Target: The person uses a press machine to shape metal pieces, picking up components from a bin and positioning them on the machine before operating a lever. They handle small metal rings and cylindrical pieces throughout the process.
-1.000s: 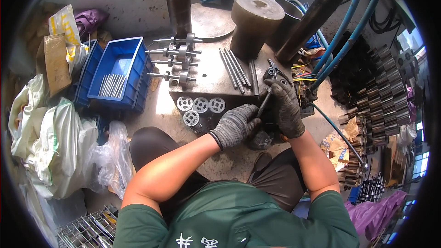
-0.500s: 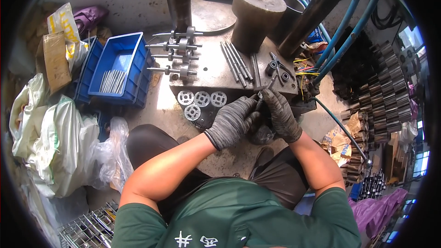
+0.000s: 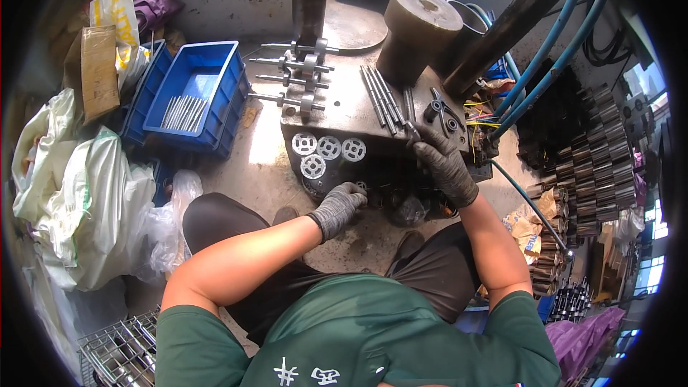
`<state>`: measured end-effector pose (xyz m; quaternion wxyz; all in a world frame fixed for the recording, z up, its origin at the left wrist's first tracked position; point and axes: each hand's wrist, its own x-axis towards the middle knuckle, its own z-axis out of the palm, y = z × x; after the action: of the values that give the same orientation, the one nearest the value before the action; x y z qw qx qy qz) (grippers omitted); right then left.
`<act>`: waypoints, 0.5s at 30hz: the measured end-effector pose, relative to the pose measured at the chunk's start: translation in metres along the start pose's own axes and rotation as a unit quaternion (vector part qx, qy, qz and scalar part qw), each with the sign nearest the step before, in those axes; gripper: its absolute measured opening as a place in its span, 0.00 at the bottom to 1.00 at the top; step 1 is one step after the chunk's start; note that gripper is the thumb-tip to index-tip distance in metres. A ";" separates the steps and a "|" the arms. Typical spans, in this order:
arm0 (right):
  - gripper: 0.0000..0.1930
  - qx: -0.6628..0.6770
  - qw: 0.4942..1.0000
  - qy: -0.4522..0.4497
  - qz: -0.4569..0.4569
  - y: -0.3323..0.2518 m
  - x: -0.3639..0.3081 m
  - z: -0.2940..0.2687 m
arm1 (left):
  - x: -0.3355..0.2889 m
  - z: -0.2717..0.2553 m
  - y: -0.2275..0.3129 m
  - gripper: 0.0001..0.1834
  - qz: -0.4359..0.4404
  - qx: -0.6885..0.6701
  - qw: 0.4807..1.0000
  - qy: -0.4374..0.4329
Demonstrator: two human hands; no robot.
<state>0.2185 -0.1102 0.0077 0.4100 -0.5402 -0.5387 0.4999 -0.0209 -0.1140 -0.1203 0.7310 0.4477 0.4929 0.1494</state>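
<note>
My right hand (image 3: 446, 165), in a dark grey glove, is at the front edge of the metal bench (image 3: 344, 116). Its fingers pinch a short metal piece (image 3: 412, 131), mostly covered by the glove. Lower and further left, my gloved left hand (image 3: 338, 210) is closed in front of the bench; a small round part (image 3: 361, 186) shows by its fingertips, too small to name. Several slim steel shafts (image 3: 381, 102) lie side by side beyond the right hand. Pliers and black ring-shaped parts (image 3: 437, 110) rest to their right. Several slotted metal discs (image 3: 328, 147) sit left of the hands.
Shafts with round collars (image 3: 310, 64) line the bench's left side. A heavy cylindrical block (image 3: 423, 11) and a dark post (image 3: 310, 0) rise behind. A blue bin (image 3: 233, 93) holding metal rods stands left. Blue hoses (image 3: 545, 50) and stacked metal tubes (image 3: 602, 150) are at right.
My hands have moved apart: the left drew back down and left, while the right stayed near the bench edge with its fingers lifted toward the shafts. The view shifted slightly.
</note>
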 end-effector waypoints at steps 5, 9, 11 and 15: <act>0.18 -0.388 0.896 -0.039 -0.212 -0.006 0.017 0.032 | 0.028 -0.049 -0.036 0.14 -0.093 -0.264 0.936 0.214; 0.14 -0.597 0.777 -0.093 -0.179 -0.020 0.033 0.058 | 0.014 -0.052 -0.018 0.24 0.009 -0.304 0.901 0.310; 0.11 -0.660 0.718 -0.125 -0.182 -0.028 0.043 0.070 | 0.021 -0.062 -0.021 0.30 0.079 -0.328 0.906 0.255; 0.11 -0.794 0.558 -0.213 -0.111 -0.057 0.058 0.108 | -0.003 -0.057 0.026 0.26 0.136 -0.428 0.865 0.226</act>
<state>0.0982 -0.0584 0.0398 -0.2595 -0.4607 -0.8450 -0.0798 -0.0656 -0.0724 -0.1041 0.6919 0.1076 0.4668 0.5402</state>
